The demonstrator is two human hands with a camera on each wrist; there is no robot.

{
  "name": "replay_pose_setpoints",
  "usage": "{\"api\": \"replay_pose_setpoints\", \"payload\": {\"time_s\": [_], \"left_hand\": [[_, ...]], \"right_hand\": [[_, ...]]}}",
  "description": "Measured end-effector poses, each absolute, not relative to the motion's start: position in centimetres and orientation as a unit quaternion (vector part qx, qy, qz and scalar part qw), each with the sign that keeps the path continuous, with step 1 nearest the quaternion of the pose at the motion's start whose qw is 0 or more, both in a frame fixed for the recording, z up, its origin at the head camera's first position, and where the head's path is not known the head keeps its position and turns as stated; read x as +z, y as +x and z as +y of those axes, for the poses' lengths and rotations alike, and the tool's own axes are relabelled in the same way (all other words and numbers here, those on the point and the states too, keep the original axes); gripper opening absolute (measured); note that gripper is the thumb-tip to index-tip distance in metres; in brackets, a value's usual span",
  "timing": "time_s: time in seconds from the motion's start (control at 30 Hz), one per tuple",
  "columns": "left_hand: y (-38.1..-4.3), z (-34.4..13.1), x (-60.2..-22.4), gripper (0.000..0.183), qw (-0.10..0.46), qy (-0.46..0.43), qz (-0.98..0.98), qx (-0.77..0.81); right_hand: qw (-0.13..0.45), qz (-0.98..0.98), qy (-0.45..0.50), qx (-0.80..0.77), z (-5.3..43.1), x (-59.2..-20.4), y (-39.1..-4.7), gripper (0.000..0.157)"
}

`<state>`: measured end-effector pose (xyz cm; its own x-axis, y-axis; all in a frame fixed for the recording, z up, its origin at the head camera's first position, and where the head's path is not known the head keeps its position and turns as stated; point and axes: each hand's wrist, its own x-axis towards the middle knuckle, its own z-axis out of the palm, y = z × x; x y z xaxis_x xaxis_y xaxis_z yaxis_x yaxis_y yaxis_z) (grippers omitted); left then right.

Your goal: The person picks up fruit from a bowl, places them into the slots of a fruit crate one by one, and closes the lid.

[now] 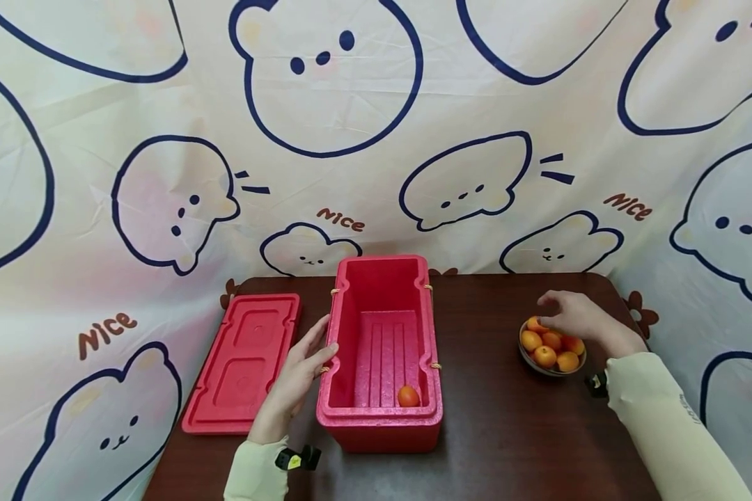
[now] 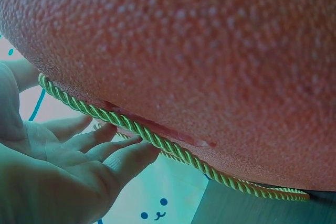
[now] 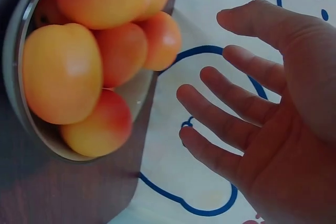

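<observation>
A red foam box [image 1: 376,424] stands uncovered, with a single apricot [image 1: 408,396] at the near end of its floor. My left hand [image 1: 301,362] lies along the box's left side, thumb at the rim. In the left wrist view its nearly straight fingers touch the wall beside a twisted cord [image 2: 181,153]. Over to the right, my right hand [image 1: 576,320] hovers above a bowl [image 1: 548,370] heaped with several apricots [image 3: 63,74]. The right wrist view shows its loosely spread fingers [image 3: 220,116] holding nothing, apart from the fruit.
Left of the box lies its red lid [image 1: 241,365], flat on the dark brown table [image 1: 482,417]. A curtain [image 1: 376,195] printed with cartoon bears hangs behind the table and along both sides.
</observation>
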<state>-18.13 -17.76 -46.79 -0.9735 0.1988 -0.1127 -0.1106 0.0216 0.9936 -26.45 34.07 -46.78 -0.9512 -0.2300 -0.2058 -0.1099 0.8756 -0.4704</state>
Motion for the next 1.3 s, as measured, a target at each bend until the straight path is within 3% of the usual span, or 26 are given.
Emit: {"api": "replay_pose_setpoints", "payload": {"time_s": [0.73,1.3], "left_hand": [[-18.1,-17.7,-46.7,0.068,0.108,0.028,0.71,0.695],[-18.1,-17.7,-46.8,0.069,0.106,0.032,0.709,0.696]], "right_hand": [[0.147,0.957,-0.081,-0.238,34.5,-49.4,-26.2,0.041],[0.125,0.958,-0.079,-0.244,34.3,-50.4,-26.9,0.036]]}}
